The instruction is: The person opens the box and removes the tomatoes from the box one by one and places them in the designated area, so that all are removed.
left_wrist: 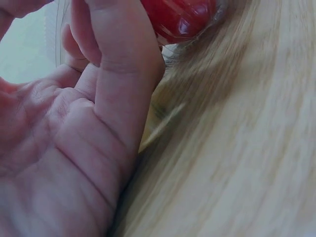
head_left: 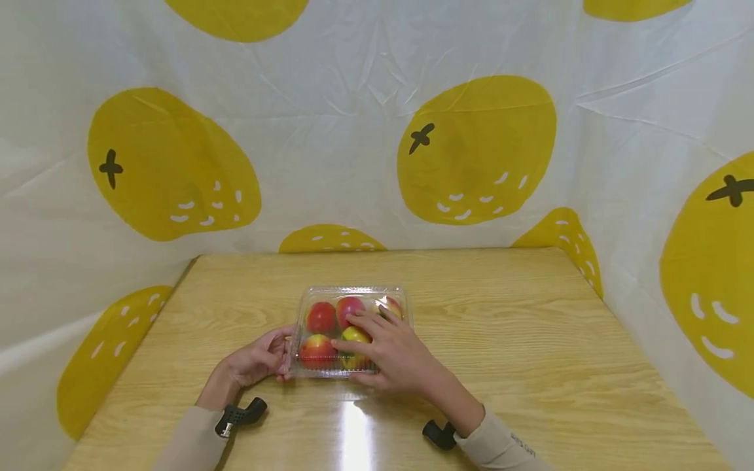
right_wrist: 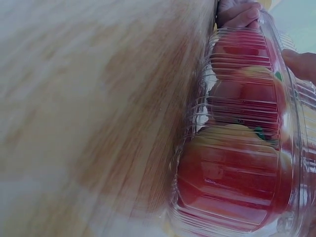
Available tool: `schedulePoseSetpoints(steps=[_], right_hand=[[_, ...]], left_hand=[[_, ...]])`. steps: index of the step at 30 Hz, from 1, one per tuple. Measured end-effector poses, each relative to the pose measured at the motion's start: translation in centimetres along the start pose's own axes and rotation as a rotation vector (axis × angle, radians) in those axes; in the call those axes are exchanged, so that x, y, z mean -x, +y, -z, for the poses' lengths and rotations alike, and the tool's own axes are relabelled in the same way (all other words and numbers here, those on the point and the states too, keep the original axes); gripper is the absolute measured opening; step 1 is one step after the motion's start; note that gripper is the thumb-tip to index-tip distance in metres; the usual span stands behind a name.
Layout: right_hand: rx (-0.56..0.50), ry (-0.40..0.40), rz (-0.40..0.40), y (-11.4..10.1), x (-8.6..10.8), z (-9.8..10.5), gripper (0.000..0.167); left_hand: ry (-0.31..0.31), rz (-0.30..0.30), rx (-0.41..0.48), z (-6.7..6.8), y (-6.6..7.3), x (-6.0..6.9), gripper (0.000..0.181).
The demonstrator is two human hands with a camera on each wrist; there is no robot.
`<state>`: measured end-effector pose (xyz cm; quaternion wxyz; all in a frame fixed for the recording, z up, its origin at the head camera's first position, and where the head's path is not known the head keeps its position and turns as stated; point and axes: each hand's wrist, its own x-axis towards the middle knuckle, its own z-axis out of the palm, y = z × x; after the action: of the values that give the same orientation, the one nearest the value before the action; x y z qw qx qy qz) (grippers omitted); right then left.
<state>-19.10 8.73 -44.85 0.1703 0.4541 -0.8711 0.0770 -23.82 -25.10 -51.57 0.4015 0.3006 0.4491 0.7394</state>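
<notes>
A clear container (head_left: pixel 356 290) sits flat near the middle of the table (head_left: pixel 501 307), well apart from its far edge. The container's longer side runs across the table, roughly parallel to that far edge; one ridged side faces the table's near side, and its lid faces up. It is a rounded rectangular box of thin, glossy transparent plastic, its walls closely ribbed.

Smooth, rounded fruits (head_left: pixel 321 317) lie inside in two rows. Three of them line up along the side toward the table's near edge; their skins go from deep red through pink to yellow-green, and small green bits show between them in the right wrist view.

The left hand (head_left: pixel 258 360), on the table's left half, grips the container's end on that side, thumb and fingers bent about it. The right hand (head_left: pixel 394 356) lies over the lid toward the table's right side, its fingers spread and mostly straight, touching the plastic without grasping it.

Both arms enter from the table's near side, in beige sleeves (head_left: pixel 193 439) with black wrist mounts (head_left: pixel 238 417). The table is pale wood with streaky grain and a sheen. Beyond its far edge and along both sides hangs creased white cloth (head_left: pixel 330 78), printed with large, yellow, fruit-like shapes (head_left: pixel 477 157).
</notes>
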Motion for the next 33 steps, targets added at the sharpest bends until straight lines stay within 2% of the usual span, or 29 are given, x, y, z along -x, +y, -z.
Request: schedulePoseSetpoints(steps=[8, 15, 20, 26, 33], right_hand=[[0.002, 0.007, 0.002, 0.13, -0.05, -0.19, 0.058], [-0.013, 0.004, 0.013, 0.01, -0.57, -0.32, 0.056], [-0.001, 0.004, -0.020, 0.30, -0.20, 0.00, 0.056], [-0.003, 0.007, -0.003, 0.49, -0.33, 0.29, 0.056], [0.004, 0.012, -0.003, 0.56, -0.42, 0.31, 0.056]], left_hand=[[0.024, -0.011, -0.024, -0.01, -0.40, -0.16, 0.078], [-0.010, 0.000, -0.032, 0.10, -0.14, 0.61, 0.074], [-0.022, 0.028, -0.005, 0.31, 0.13, 0.10, 0.073], [-0.040, 0.025, 0.021, 0.36, 0.28, 0.09, 0.074], [-0.008, 0.029, 0.006, 0.22, 0.33, 0.04, 0.073]])
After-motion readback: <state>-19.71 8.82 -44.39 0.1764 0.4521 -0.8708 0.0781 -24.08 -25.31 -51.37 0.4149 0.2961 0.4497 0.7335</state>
